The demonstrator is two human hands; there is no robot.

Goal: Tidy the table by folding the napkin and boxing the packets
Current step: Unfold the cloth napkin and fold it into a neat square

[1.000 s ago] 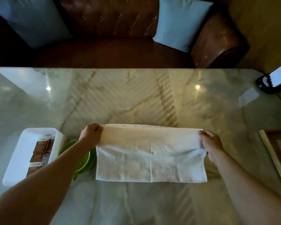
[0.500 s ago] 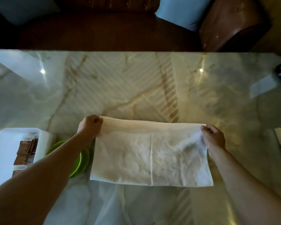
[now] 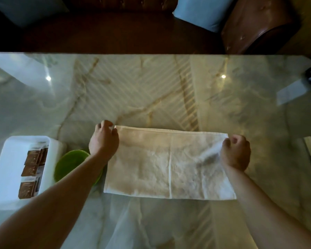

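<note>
A single head-worn view looks forward and steeply down from above the worktop's (image 3: 151, 90) near edge, close over it, facing its far edge, where a sofa (image 3: 115, 33) stands beyond.

- the napkin (image 3: 169, 164) is white to cream, with a pale seam line down its middle;
- the table (image 3: 151, 90) is grey-green marble with tan veins;
- the box (image 3: 5, 169) is white; the packets (image 3: 31, 175) in it are brown;
- the bowl (image 3: 70, 162) is bright green;
- the cushion (image 3: 203, 11) is light blue; the sofa (image 3: 255, 24) is brown leather
</note>
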